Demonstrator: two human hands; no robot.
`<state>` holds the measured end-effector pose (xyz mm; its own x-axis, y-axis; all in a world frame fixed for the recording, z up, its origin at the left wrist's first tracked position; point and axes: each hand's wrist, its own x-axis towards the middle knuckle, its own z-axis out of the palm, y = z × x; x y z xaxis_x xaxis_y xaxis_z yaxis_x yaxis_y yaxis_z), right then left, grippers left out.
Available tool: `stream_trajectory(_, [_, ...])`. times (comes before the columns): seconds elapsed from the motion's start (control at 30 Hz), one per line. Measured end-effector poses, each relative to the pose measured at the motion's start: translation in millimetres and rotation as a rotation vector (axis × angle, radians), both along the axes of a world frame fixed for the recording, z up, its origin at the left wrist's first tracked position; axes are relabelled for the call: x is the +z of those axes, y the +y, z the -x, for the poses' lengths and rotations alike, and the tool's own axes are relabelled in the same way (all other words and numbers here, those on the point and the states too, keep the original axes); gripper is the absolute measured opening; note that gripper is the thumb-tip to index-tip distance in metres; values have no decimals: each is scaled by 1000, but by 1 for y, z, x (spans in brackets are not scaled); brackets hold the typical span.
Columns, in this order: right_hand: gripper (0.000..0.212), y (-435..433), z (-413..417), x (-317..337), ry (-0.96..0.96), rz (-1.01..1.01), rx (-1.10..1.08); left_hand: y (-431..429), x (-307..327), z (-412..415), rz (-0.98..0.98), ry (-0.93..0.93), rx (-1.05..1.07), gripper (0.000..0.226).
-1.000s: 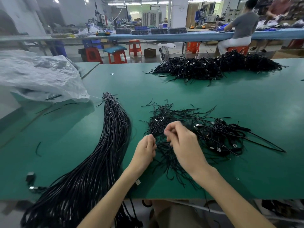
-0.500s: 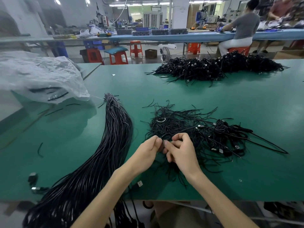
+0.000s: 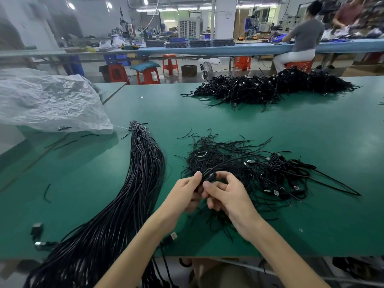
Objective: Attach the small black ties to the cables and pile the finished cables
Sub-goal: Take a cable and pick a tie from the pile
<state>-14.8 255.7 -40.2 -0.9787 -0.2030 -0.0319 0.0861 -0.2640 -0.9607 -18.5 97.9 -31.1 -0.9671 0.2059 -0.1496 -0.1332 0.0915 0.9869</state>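
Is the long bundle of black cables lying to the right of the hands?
No, the long cable bundle lies on the green table to the left of the left hand and right hand, which both pinch a black strand.

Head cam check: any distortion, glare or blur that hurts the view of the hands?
Head view: fisheye bows the far blue bench; ceiling lights bloom slightly; left hand and right hand are sharp, softly lit, but the black cable they pinch blends into the tie heap.

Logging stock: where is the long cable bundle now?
Head view: the long cable bundle lies on the green table, left of the left hand and the loose tie heap, overhanging the near edge.
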Motion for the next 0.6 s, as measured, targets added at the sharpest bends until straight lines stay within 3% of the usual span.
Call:
stream_trajectory(0.13, [44, 11, -1, 12, 85, -81, 256, -15, 9, -3, -111, -163, -243, 54])
stream_trajectory(0.23, [29, 13, -2, 19, 143, -204, 378, -26, 13, -5, -89, -201, -365, 50])
stream_trajectory(0.3, [18, 12, -4, 20, 184, -306, 351, -28, 15, -6, -41, -204, -362, 48])
stream_trajectory(0.6, [19, 3, -18, 13, 342, -682, -1, -16, 19, -11, 85, -105, -148, 44])
